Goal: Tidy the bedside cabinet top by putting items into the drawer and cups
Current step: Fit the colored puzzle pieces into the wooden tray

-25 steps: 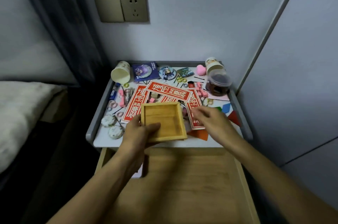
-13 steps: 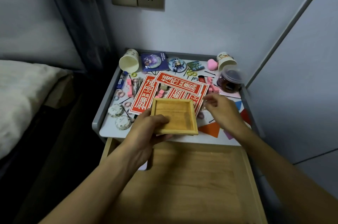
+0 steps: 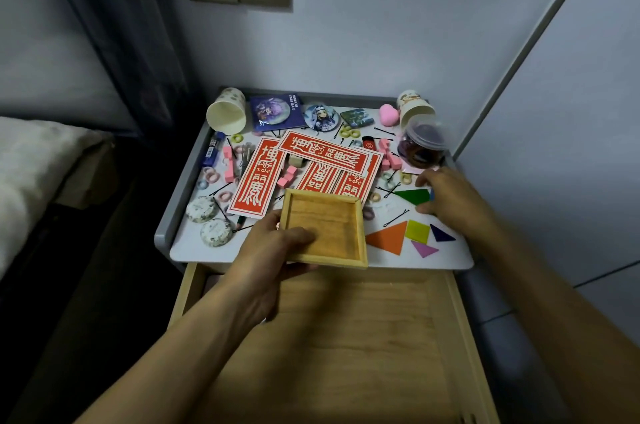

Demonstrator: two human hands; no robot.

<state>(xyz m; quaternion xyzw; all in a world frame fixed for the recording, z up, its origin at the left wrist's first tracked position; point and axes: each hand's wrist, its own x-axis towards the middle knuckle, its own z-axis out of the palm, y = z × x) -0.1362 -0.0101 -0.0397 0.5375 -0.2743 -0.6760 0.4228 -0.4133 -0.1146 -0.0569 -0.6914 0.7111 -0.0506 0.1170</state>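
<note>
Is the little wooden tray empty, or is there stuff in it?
Empty. Only bare wood shows inside the wooden tray, apart from the thumb of the left hand gripping it.

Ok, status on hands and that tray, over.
Left hand grips shallow square wooden tray over white cabinet top front edge. Right hand at green triangular tile, grip unclear. Wooden drawer open below. Black hairpins scattered beside tile.

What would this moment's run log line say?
left hand: holds wooden tray at cabinet top front edge | right hand: at green tangram piece, grip unclear | drawer: open
</note>
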